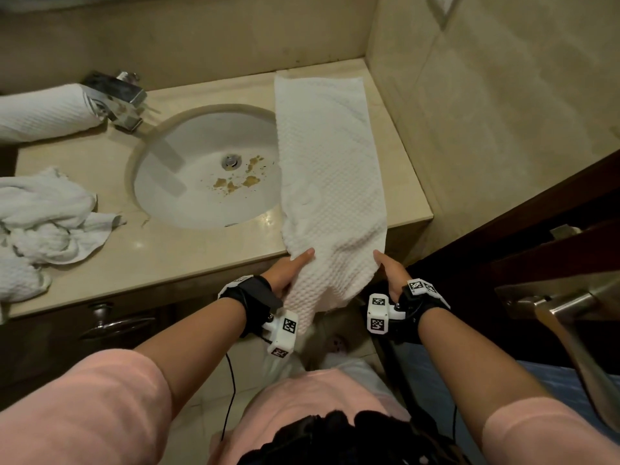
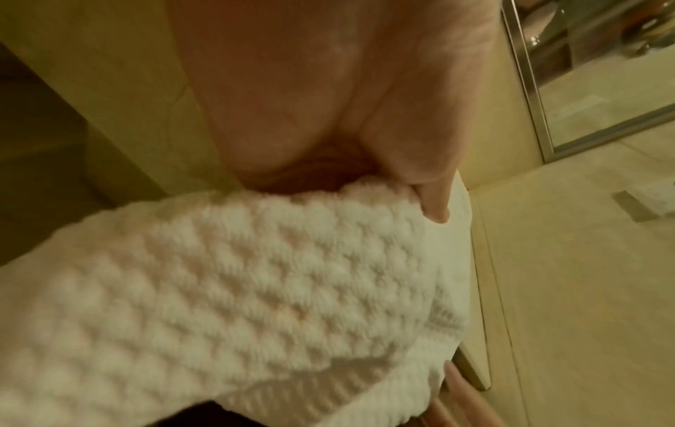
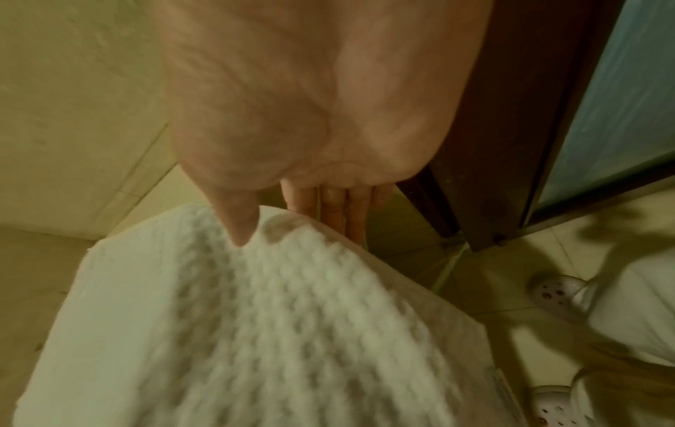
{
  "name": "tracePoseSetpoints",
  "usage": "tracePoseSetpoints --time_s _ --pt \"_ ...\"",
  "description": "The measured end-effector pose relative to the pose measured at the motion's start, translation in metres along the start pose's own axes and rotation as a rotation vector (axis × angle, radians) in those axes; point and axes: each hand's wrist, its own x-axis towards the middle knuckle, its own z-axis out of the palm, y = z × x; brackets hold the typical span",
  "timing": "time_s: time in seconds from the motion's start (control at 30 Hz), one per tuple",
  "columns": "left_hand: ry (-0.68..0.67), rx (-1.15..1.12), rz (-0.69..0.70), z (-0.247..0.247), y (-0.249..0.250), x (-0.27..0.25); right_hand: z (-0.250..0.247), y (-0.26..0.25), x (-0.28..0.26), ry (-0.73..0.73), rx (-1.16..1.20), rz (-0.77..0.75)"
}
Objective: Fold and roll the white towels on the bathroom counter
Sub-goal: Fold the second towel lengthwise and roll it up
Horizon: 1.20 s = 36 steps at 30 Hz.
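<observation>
The white waffle-weave folded towel lies as a long strip on the beige stone bench, right of centre in the head view. Its long axis runs from the upper wall down to the near edge, where its end overhangs. The left hand and right hand each pinch a near corner in a thumb-over grip.

Risks, as judged:
- Uneven pull skews the fold.
- The left edge overhangs the stained white oval sink and may sag in.
- The overhanging end may drag the strip off.

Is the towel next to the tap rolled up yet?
Yes, rolled up. The towel beside the tap lies on the counter as a tight white tube next to the faucet.
</observation>
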Motion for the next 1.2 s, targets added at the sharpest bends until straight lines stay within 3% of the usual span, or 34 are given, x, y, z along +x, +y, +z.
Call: tracePoseSetpoints --time_s 0.13,0.43,0.6,0.73,0.9,1.2 --pt "-0.021 -0.11 -0.04 0.001 0.004 -0.003 0.005 0.014 -0.023 -0.121 0.162 0.042" --pt "-0.002 -0.293 -0.159 0.006 0.006 -0.009 -0.013 0.037 -0.021 -0.139 0.158 -0.007" --pt "0.066 -0.218 -0.213 0.004 0.005 -0.013 -0.022 0.039 -0.033 -0.236 0.107 -0.097" --pt "0.098 -0.162 -0.233 0.002 0.002 -0.012 -0.033 0.049 -0.04 -0.261 -0.024 -0.078" --pt "0.152 -0.079 -0.237 0.002 -0.003 -0.013 -0.043 0.048 -0.054 -0.288 -0.021 -0.072" --pt "0.039 0.077 -0.29 -0.01 -0.03 -0.038 -0.047 0.057 -0.085 -0.146 0.048 -0.124"
